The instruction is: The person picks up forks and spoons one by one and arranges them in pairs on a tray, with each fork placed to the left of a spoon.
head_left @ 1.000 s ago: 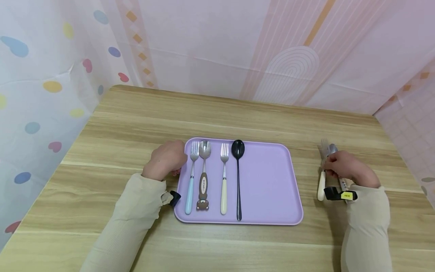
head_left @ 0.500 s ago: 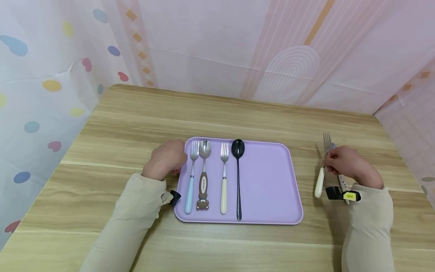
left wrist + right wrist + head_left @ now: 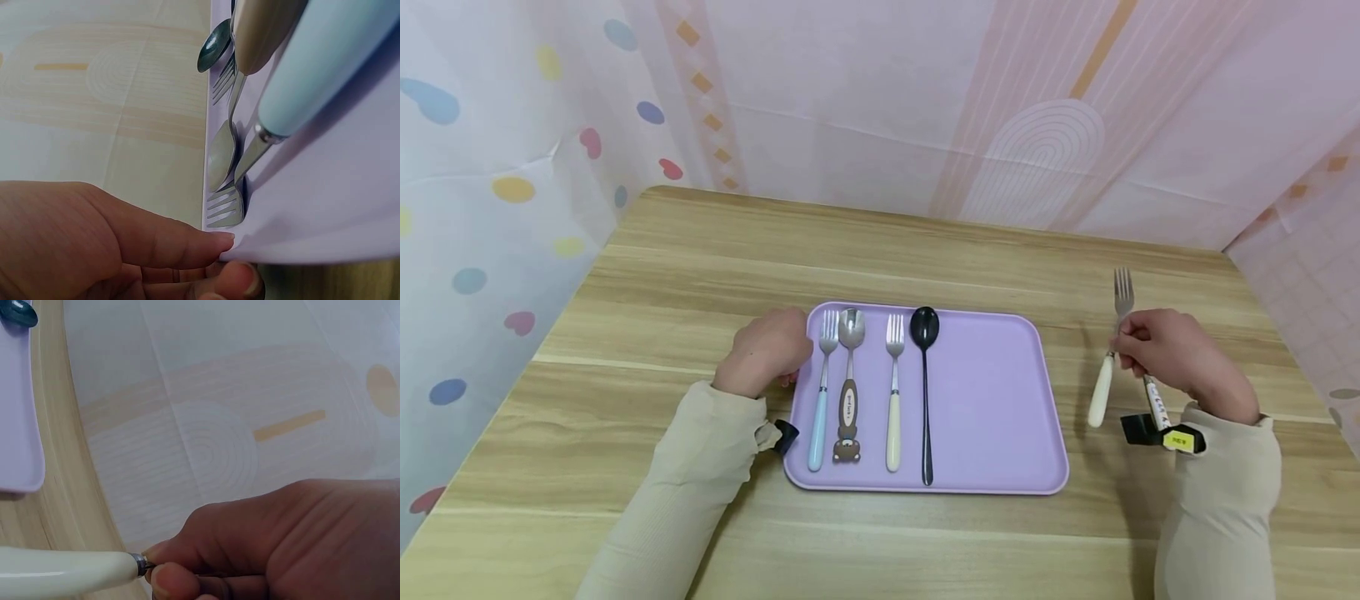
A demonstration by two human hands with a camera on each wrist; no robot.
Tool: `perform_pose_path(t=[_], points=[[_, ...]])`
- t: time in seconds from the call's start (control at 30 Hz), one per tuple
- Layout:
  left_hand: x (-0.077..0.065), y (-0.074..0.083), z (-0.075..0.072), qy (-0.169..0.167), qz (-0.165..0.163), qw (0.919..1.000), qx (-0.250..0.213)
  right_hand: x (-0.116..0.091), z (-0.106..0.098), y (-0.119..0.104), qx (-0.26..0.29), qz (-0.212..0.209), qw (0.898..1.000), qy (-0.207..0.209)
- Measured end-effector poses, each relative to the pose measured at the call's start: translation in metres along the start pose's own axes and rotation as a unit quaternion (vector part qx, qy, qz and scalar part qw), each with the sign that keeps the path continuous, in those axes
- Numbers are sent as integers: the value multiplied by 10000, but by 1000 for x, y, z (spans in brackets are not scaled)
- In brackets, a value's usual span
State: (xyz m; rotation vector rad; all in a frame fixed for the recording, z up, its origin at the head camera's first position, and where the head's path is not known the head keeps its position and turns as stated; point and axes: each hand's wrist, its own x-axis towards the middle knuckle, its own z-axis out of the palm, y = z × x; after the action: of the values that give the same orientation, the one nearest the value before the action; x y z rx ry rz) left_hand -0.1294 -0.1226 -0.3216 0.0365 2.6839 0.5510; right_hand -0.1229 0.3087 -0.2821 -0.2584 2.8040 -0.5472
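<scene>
My right hand [image 3: 1176,350] pinches a cream-handled fork [image 3: 1102,392] at its metal neck, tines pointing away. In the right wrist view the thumb and index finger hold it just past the handle's collar. Partly hidden beneath that hand lies another utensil with a white patterned handle [image 3: 1157,402]. My left hand [image 3: 771,354] grips the left rim of a lilac tray [image 3: 992,400], thumb on the edge in the left wrist view. On the tray lie a blue-handled fork [image 3: 817,429], a bear-handled spoon [image 3: 847,412], another cream-handled fork [image 3: 893,429] and a black spoon [image 3: 927,400].
The wooden table [image 3: 662,283] stretches around the tray. Behind it hangs a patterned curtain [image 3: 865,100], which also runs along the left side. Bare tray surface shows to the right of the black spoon.
My right hand has lifted the cream-handled fork off the table, up and slightly away, and its handle has swung left. The left hand and tray stay still.
</scene>
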Motion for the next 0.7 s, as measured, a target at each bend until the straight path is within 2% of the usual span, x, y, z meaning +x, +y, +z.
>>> perform_pose_path(t=[0.5,0.7], points=[[0,0,-1,-72,-17,9999,83,1,5,-24,-118,-431,9976,534],[1,0,-1,-101,-31,9999,77,2,7,-33,-63,-574,9969,530]])
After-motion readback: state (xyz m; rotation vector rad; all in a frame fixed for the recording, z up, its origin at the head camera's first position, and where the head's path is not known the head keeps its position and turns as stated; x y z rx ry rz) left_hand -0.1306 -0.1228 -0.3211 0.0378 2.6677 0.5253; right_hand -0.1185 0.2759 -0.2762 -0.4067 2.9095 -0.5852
